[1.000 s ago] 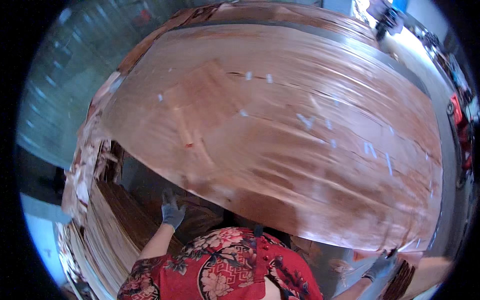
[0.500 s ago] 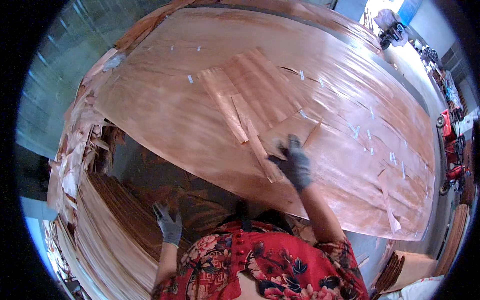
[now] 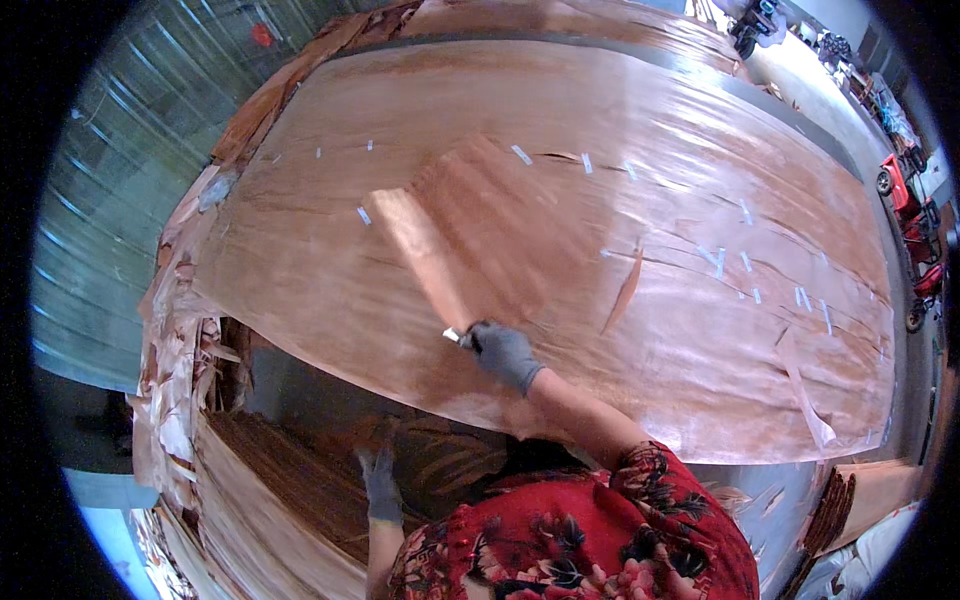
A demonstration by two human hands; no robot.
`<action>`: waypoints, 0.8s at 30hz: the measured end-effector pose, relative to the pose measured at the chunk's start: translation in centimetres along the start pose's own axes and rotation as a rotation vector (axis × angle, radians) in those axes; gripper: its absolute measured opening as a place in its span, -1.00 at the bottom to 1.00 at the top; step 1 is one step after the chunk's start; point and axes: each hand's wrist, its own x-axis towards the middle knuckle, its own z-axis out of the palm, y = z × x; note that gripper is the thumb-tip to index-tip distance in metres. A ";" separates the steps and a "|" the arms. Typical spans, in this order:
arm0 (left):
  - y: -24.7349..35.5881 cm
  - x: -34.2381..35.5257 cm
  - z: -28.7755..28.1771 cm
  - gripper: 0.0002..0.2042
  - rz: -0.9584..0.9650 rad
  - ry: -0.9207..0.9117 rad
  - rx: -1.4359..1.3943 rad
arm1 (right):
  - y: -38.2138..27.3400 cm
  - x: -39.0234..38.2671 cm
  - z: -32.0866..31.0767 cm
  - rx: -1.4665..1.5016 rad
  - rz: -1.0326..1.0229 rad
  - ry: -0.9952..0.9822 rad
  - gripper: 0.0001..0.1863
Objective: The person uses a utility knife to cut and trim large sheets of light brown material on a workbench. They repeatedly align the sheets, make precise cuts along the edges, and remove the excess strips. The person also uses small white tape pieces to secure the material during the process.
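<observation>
Right fingers [image 3: 484, 335] now at strip end [image 3: 452, 312]

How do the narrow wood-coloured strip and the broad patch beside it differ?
The strip is narrow, while the patch is several times wider. The strip looks paler and shinier; the patch is a darker reddish brown. Both lie on the large brown sheet, beyond the right hand.
</observation>
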 end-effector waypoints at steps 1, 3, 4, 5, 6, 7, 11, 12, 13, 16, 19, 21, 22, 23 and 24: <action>-2.6 3.4 -1.6 -0.46 -0.026 -0.062 -0.101 | -1.2 -0.6 0.5 0.108 -0.110 -0.068 -0.80; -4.1 7.4 -0.1 -0.35 0.032 -0.154 0.056 | -2.2 -2.3 0.0 0.291 -0.298 -0.204 -0.73; -2.8 7.8 5.1 -0.24 0.034 -0.176 0.226 | -1.2 -3.0 -0.5 0.392 -0.291 -0.236 -0.73; -0.6 7.9 10.2 -0.13 0.045 -0.191 0.401 | -0.7 -3.9 -1.2 0.503 -0.287 -0.265 -0.74; 1.5 6.7 13.4 0.01 -0.008 -0.170 0.494 | -0.7 -4.9 -2.2 0.617 -0.294 -0.294 -0.73; 1.1 6.3 14.2 0.02 -0.012 -0.162 0.436 | -1.4 -5.7 -3.3 0.681 -0.221 -0.382 -0.72; -1.4 6.3 16.8 0.07 0.104 -0.082 0.538 | 1.4 -7.1 -2.4 0.808 -0.133 -0.470 -0.77; -2.0 6.1 17.3 0.08 0.159 -0.041 0.640 | 2.2 -7.8 -1.9 0.774 -0.141 -0.464 -0.77; -1.5 5.6 18.2 0.01 0.155 0.027 0.809 | 2.4 -8.3 -2.2 0.743 -0.146 -0.461 -0.77; -2.0 6.4 18.3 -0.09 0.198 0.033 0.940 | 2.1 -9.7 -3.4 0.691 -0.039 -0.467 -0.72; -3.5 9.5 13.9 -0.18 0.314 0.123 0.628 | 2.3 -10.6 -3.0 0.853 0.123 -0.365 -0.61; -2.4 12.1 10.4 -0.21 0.340 0.195 0.589 | 2.4 -10.6 -4.6 0.956 0.296 -0.174 -0.60; -1.1 12.4 9.7 -0.23 0.321 0.247 0.660 | 3.0 -10.8 -5.6 0.997 0.390 -0.072 -0.59; 0.8 12.0 11.0 -0.27 0.241 0.263 0.224 | 4.4 -10.3 -6.8 0.946 0.405 -0.056 -0.63; 2.7 11.9 11.3 -0.38 0.338 0.358 0.306 | 5.7 -10.1 -7.7 1.041 0.443 -0.049 -0.67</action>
